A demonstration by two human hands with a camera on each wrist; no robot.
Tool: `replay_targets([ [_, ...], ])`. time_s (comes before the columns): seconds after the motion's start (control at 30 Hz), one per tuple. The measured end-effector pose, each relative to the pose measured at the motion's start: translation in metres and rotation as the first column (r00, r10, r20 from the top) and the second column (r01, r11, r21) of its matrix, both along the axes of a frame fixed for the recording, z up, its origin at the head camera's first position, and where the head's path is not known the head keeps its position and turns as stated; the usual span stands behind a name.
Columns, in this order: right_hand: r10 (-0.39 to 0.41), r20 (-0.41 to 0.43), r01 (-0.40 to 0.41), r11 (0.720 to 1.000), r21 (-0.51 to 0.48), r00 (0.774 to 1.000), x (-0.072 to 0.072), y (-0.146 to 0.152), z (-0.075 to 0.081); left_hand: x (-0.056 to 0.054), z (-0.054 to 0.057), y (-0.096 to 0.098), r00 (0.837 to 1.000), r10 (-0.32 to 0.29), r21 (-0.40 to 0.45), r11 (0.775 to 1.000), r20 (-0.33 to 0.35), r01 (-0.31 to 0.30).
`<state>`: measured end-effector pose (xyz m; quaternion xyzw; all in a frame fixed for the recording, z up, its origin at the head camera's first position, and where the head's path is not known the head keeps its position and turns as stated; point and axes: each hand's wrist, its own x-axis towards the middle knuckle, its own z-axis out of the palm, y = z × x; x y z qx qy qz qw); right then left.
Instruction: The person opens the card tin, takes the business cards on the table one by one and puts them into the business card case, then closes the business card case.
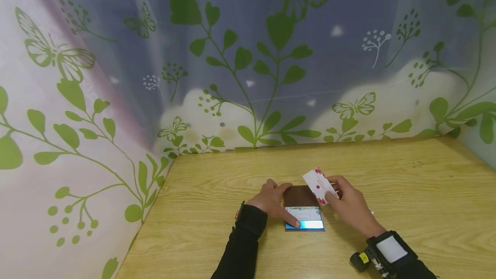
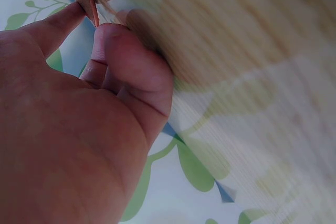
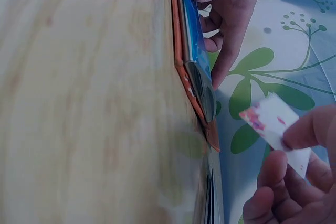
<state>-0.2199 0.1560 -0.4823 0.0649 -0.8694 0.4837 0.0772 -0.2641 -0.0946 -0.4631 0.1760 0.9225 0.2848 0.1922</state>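
Note:
A brown card holder (image 1: 300,195) lies unfolded on the table, with a white card (image 1: 302,212) and a bright blue strip in its near half. My left hand (image 1: 273,201) spans its left side, thumb pressing the blue part and index finger along the far flap. In the right wrist view the holder (image 3: 178,51) shows edge-on, several layers thick. My right hand (image 1: 348,203) pinches a white card with pink flowers (image 1: 315,184) between thumb and fingers, tilted above the holder's right side. The right wrist view also shows this flowered card (image 3: 278,124).
Wood-grain table (image 1: 217,169) surrounds the holder. Stacked thin edges (image 3: 210,198) stand nearer the right wrist camera; in the head view a small white corner (image 1: 372,212) peeks out beside my right hand. A leaf-printed curtain (image 1: 240,76) hangs behind the table.

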Motion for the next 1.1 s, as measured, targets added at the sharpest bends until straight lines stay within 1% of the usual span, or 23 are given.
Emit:
replay_targets([
  [0.23,0.054,0.038,-0.053,0.998,-0.024,0.998,0.0001,-0.0018,0.0001,-0.001,-0.0009,0.0003,1.0,0.005,-0.023,1.0,-0.022,-0.006],
  [0.4,0.096,0.062,-0.093,0.995,-0.048,0.993,-0.0008,-0.0019,-0.0034,0.0006,0.0009,0.0004,1.0,0.01,-0.031,0.999,-0.016,-0.01],
  [0.6,0.148,0.077,-0.142,0.987,-0.076,0.986,0.0003,-0.0033,-0.0033,0.0007,0.0008,0.0008,1.0,0.007,-0.02,1.0,-0.016,-0.007],
  [0.7,0.161,0.091,-0.156,0.986,-0.06,0.983,0.001,-0.0039,-0.003,0.0002,0.0005,0.001,1.0,0.005,-0.015,1.0,-0.02,-0.005],
  [0.87,0.186,0.128,-0.188,0.982,0.002,0.974,0.0008,-0.0035,-0.0048,-0.0008,0.0002,0.0011,1.0,0.003,-0.018,1.0,-0.016,-0.004],
  [1.0,0.226,0.122,-0.231,0.972,0.032,0.966,-0.0006,-0.0015,-0.0072,-0.001,-0.0009,0.0016,1.0,0.008,-0.03,1.0,-0.015,-0.009],
  [1.1,0.241,0.11,-0.247,0.968,0.047,0.964,-0.0011,-0.0002,-0.0081,-0.0009,-0.0016,0.0019,1.0,0.014,-0.036,0.999,-0.021,-0.015],
])
